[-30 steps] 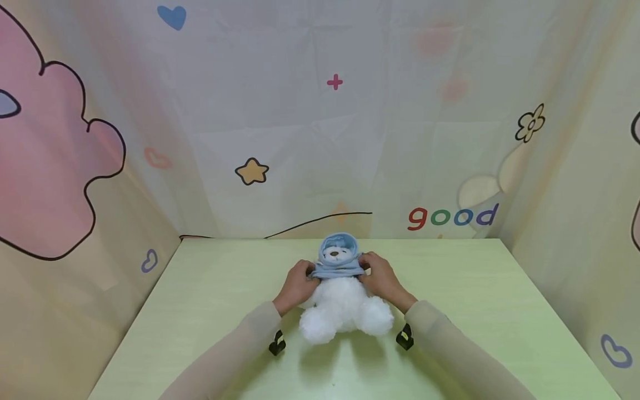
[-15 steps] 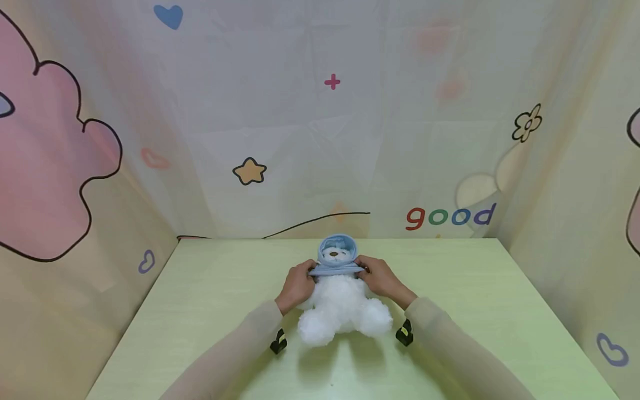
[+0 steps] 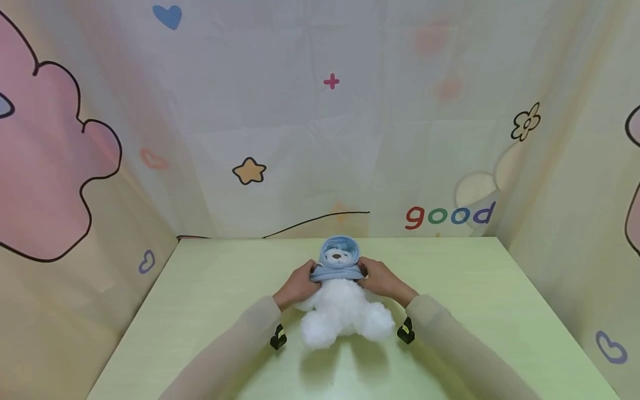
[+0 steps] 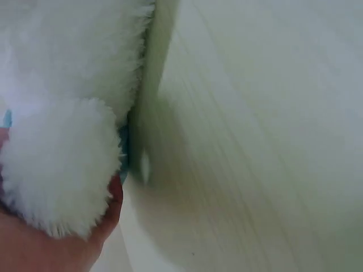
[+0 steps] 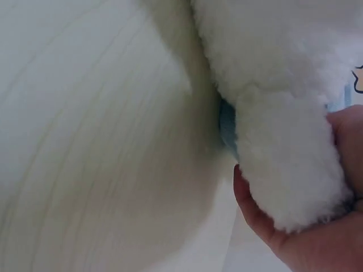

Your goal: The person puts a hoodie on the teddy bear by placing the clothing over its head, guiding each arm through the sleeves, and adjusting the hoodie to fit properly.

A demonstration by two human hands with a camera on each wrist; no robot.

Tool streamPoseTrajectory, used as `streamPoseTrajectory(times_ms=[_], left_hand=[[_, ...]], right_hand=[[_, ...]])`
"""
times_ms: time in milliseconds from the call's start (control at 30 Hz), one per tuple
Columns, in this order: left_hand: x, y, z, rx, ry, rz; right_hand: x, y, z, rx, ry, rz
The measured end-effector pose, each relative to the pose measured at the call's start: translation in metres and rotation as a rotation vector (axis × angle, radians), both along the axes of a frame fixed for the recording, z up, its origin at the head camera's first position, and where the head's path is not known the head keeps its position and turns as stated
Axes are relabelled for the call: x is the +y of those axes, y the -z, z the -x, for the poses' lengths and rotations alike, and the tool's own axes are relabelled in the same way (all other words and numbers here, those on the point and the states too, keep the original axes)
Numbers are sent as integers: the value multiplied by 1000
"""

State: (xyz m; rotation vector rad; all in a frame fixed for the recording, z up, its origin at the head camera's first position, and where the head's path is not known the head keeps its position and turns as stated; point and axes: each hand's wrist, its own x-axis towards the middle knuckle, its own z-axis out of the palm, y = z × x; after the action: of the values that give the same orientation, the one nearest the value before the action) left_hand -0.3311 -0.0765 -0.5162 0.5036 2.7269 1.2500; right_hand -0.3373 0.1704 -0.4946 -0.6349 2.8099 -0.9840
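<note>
A white plush teddy bear [image 3: 342,303] lies on its back on the table, legs toward me. A light blue hooded top [image 3: 337,273] frames its face and bunches across its upper chest, leaving the belly and legs bare. My left hand [image 3: 298,284] grips the top's left side, and my right hand [image 3: 382,279] grips its right side. In the left wrist view a fluffy bear arm [image 4: 62,164] lies within the curled hand [image 4: 51,246]. The right wrist view has the other bear arm [image 5: 289,161] inside my hand [image 5: 317,246]. Several fingertips are hidden by fur and cloth.
The pale green table [image 3: 220,311] reaches back to a printed cloth backdrop [image 3: 280,111], with cloth walls on both sides. A black wrist fitting with a yellow mark [image 3: 278,337] hangs under the left forearm, and a similar fitting [image 3: 406,331] under the right.
Half a second ago the top's hem was drawn out wide and straight; now it sits slightly lower and more gathered. Both hands have shifted a little with it, and the bear has barely moved.
</note>
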Motion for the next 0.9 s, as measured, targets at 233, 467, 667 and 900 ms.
streamPoseTrajectory(times_ms=[233, 467, 667, 900], left_hand=[[5, -2, 0, -29, 1, 57], [10, -1, 6, 59, 16, 135], [9, 6, 0, 160, -4, 210], [9, 4, -6, 183, -57, 283]], right_hand=[[-10, 3, 0, -10, 46, -36], [-16, 9, 6, 124, 73, -100], [-18, 14, 3, 201, 81, -76], [-23, 15, -1, 215, 105, -104]])
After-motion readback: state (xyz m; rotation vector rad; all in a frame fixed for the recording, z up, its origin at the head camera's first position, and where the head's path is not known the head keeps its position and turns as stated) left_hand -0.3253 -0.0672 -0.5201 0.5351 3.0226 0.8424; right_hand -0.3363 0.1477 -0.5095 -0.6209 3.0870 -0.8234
